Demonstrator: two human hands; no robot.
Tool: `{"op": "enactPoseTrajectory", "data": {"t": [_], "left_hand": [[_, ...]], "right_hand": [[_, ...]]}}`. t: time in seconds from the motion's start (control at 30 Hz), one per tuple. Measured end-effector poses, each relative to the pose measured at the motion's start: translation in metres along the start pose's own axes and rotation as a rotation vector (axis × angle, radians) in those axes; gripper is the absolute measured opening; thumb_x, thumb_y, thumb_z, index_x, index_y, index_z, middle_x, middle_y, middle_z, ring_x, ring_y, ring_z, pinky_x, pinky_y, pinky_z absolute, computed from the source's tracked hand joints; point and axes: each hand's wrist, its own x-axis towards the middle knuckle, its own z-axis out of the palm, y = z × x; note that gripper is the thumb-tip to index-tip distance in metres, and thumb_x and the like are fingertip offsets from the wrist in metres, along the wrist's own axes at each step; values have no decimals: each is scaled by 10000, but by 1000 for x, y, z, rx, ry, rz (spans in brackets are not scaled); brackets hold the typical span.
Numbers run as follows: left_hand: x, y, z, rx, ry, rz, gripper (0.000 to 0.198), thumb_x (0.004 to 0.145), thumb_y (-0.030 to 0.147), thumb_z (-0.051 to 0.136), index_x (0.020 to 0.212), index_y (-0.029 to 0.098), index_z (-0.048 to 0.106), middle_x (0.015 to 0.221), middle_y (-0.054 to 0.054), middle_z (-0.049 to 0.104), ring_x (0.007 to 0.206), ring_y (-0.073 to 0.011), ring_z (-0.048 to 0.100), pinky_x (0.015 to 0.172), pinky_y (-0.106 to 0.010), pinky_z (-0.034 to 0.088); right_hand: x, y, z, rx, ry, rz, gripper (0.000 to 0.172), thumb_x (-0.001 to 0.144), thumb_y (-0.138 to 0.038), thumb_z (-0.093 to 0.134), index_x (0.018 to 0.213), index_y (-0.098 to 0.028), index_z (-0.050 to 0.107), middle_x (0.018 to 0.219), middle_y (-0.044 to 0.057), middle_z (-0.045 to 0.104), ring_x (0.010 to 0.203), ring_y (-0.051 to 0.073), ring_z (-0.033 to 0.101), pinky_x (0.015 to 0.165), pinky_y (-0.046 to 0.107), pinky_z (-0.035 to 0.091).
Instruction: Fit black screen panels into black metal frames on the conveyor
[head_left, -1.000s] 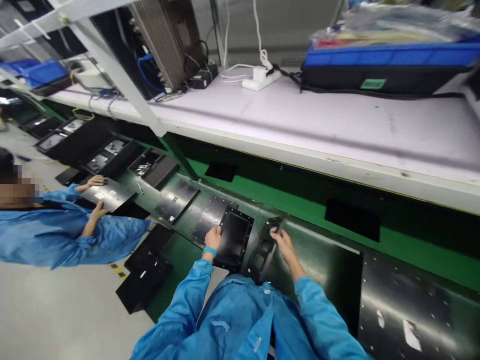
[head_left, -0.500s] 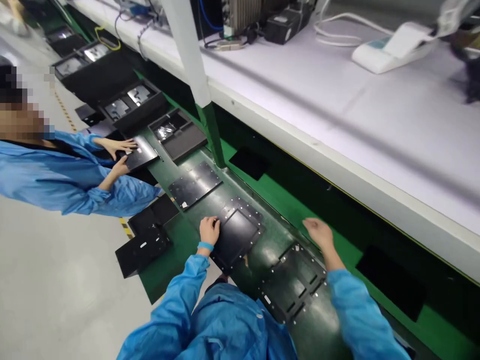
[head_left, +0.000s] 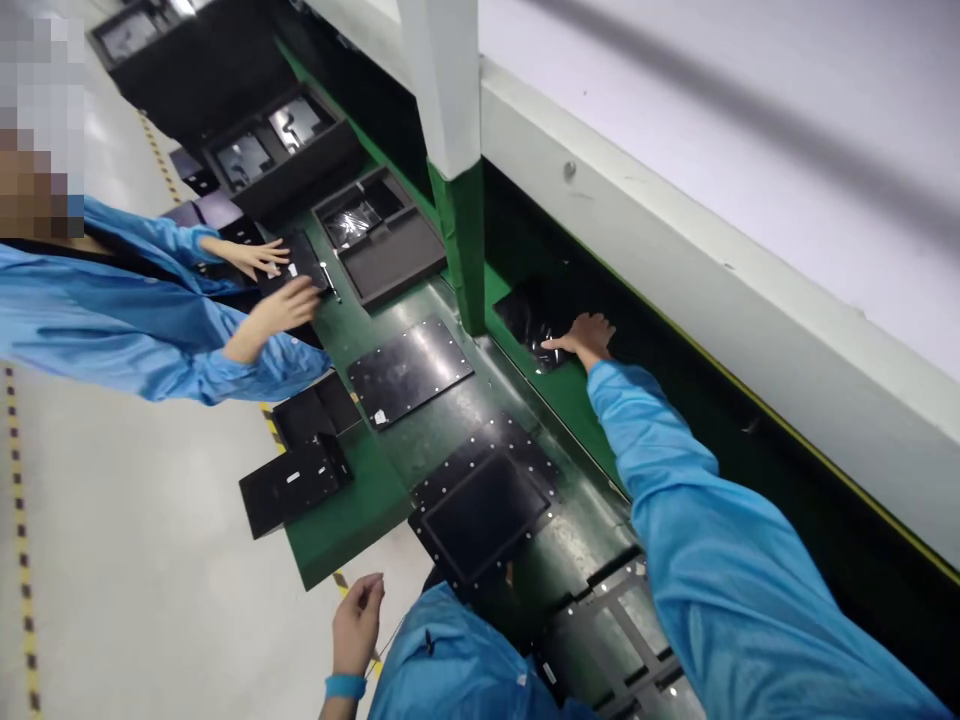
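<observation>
Glossy black film sheet (head_left: 534, 312) lies on the green ledge beside the white post (head_left: 448, 90) (right hand (head_left: 586, 336) flat on its edge, fingers spread). Left hand (head_left: 358, 622) hangs loosely curled, empty, off the desk (head_left: 341, 520), near the black framed panel (head_left: 480, 512).

Counts along the conveyor (head_left: 450, 420)

Four hands show: the wearer's left hand (head_left: 358, 625) off the near edge and right hand (head_left: 589, 335) at the far edge, plus a co-worker's two hands (head_left: 274, 285) toward the far-left end. Two flat black plates (head_left: 409, 370) lie on the belt, one carrying a raised black frame (head_left: 480, 515). One open metal bracket (head_left: 622, 620) sits at the near-right end. Three black trays (head_left: 379, 240) line the far-left stretch. One shiny black bag (head_left: 532, 315) rests at the far edge.
</observation>
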Motion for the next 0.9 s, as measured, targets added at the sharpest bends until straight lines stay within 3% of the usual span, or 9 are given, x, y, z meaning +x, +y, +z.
{"op": "enactPoseTrajectory", "data": {"t": [0.1,0.2,0.33,0.4,0.47,0.57,0.67,0.77,0.9], "left_hand": [[1,28,4,-55,-52,61,751,695,861,669,961,167,784,924,-118,804,891,-327,777,856,-470,641],[-2,68,6,-53,-22,252,661,803,783,650,1008,169,781,959,-119,795,918,-300,765,863,-441,631],[-26,124,10,-52,15,607,482,947,605,627,1135,177,746,1099,-124,756,995,-264,736,912,-427,619],[-48,151,15,-44,-22,829,479,975,522,649,1308,181,681,1292,-156,693,1178,-282,696,994,-445,603],[-74,176,23,19,-102,1057,625,976,476,679,1513,189,540,1534,-199,542,1434,-327,547,1141,-509,526],[-114,199,45,238,-402,1355,836,948,493,722,1656,222,370,1738,-198,299,1628,-382,267,1293,-608,323],[-151,197,75,531,-938,1499,960,860,542,806,1666,246,379,1752,-178,304,1637,-405,240,1311,-625,279],[-179,181,100,699,-1362,1443,1019,851,495,809,1695,205,318,1739,-188,329,1622,-375,297,1316,-585,298],[-205,151,122,593,-1765,1257,727,1033,453,567,1682,199,360,1729,-119,375,1621,-257,325,1348,-471,253]], "right_hand": [[-34,4,-25,-31,27,-41,612,865,-543,822,1194,-43,697,1222,233,673,1143,333,604,1041,485,428],[-112,24,-51,14,142,-138,338,1011,-431,655,1107,-114,722,1123,136,700,1014,239,615,936,371,430],[-263,89,-91,-26,303,-447,270,1031,-387,617,900,-169,707,924,72,661,829,204,570,843,355,398],[-344,126,-112,-35,327,-656,288,1059,-354,572,869,-180,699,829,52,623,784,197,544,814,354,378],[-421,154,-131,-41,319,-798,277,1077,-300,536,887,-189,704,806,47,611,788,195,532,809,358,362],[-521,175,-150,-65,272,-886,290,1091,-240,475,926,-205,711,823,52,615,796,197,506,805,370,346],[-600,182,-154,-74,239,-901,358,1105,-218,395,945,-214,715,823,56,613,787,202,478,781,379,335],[-660,190,-144,-57,259,-841,337,1097,-202,411,975,-203,725,835,61,626,793,204,479,765,378,348],[-706,211,-114,5,329,-687,231,1068,-183,511,1058,-196,741,861,58,651,800,196,524,745,361,383]]}}
